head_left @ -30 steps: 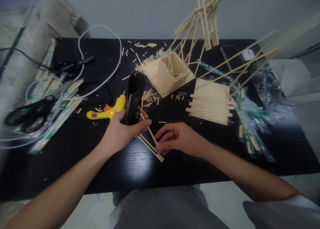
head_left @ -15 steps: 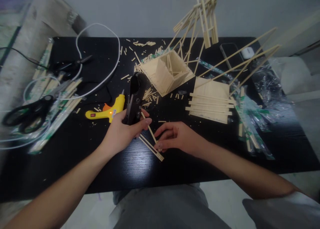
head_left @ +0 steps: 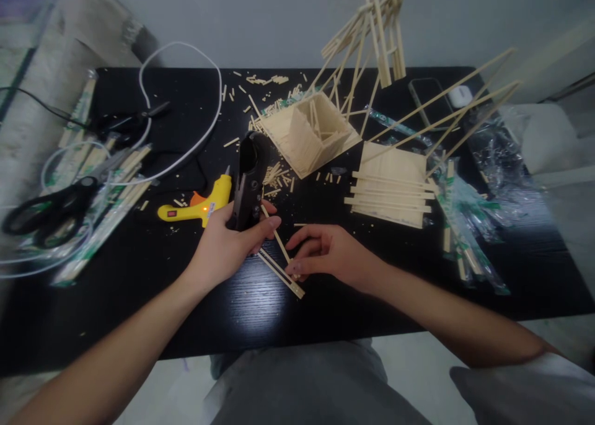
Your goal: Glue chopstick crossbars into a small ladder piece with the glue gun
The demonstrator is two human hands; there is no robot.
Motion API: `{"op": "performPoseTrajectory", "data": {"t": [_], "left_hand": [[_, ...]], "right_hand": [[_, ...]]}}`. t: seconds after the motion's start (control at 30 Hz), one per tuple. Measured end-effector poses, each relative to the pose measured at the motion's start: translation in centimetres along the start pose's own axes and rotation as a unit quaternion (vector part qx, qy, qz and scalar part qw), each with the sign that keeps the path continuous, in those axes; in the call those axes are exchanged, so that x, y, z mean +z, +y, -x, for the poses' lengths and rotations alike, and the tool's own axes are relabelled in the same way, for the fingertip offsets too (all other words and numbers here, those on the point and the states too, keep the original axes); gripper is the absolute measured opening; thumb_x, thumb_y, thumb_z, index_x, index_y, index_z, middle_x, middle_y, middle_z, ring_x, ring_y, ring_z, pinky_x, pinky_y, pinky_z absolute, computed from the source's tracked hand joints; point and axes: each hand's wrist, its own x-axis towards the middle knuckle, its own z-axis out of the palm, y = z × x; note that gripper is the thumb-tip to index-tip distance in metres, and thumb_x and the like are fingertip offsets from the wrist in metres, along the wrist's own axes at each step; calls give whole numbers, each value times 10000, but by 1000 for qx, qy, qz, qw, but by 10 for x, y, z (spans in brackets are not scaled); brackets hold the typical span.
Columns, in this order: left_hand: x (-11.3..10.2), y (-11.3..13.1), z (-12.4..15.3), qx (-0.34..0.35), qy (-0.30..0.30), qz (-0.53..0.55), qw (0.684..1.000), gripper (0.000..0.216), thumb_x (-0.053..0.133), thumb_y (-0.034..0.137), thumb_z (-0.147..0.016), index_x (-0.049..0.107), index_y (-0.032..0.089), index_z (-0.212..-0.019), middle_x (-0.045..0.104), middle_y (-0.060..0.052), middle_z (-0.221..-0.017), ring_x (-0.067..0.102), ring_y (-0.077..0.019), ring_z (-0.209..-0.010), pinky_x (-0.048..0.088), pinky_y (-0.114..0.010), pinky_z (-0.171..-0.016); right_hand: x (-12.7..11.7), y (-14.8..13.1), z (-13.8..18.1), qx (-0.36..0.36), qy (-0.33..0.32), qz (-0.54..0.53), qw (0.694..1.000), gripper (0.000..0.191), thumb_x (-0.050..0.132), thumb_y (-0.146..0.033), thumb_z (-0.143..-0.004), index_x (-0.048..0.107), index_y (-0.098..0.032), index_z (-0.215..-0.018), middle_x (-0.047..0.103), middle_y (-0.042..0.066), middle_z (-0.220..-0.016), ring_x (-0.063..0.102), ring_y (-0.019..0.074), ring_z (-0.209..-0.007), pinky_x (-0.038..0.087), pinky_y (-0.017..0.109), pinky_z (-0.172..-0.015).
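A thin wooden stick [head_left: 279, 240] slants between my two hands. My left hand [head_left: 223, 242] is closed, its thumb pressed on the stick's upper part. In the same hand's grasp rises a black tool with a curved top and screws [head_left: 248, 186]; its lower end is hidden by the hand. My right hand [head_left: 320, 251] pinches the stick's lower end between thumb and fingers. Just below, a pair of joined thin sticks [head_left: 283, 275] touches that end at a small wooden block. The yellow glue gun [head_left: 198, 209], its orange light lit, lies left of my left hand.
Behind stands a wooden stick structure with an angular box [head_left: 311, 134]. To the right, a square wooden panel [head_left: 390, 211] bears several sticks. Black scissors [head_left: 56, 211], wrapped sticks [head_left: 109, 227] and a white cable [head_left: 220, 96] lie left. Wrapped sticks [head_left: 465, 239] and a phone [head_left: 430, 100] lie right.
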Motion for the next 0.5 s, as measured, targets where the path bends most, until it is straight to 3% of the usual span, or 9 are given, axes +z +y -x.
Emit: {"op": "performPoseTrajectory", "data": {"t": [0.5], "left_hand": [[-1, -2, -1, 4, 16, -16, 1000, 292, 907, 349, -788, 732, 179, -950, 647, 41, -634, 513, -82, -455, 421, -202, -427]], "right_hand": [[0, 1, -2, -10, 14, 0, 1000, 513, 1104, -361, -634, 775, -162, -974, 844, 26, -777, 791, 169, -691, 657, 298, -730]]}}
